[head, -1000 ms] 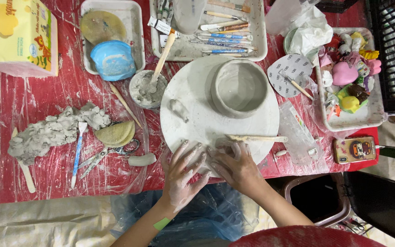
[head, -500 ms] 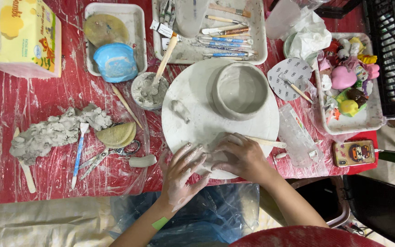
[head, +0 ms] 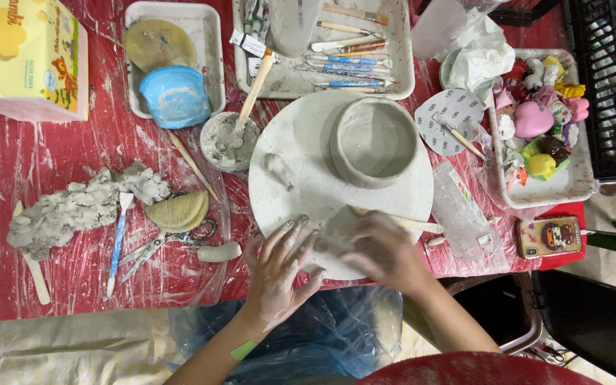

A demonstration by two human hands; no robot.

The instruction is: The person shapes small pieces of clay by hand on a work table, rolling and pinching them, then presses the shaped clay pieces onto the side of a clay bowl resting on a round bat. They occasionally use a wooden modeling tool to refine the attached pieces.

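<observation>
Left hand fingers spread flat on round clay-covered board, right hand blurred, grip state unclear, over clay slab, clay bowl behind, wooden stick beside.

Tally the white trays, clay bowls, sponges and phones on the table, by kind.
White trays: 3
Clay bowl: 1
Sponges: 2
Phone: 1
Total: 7
</observation>
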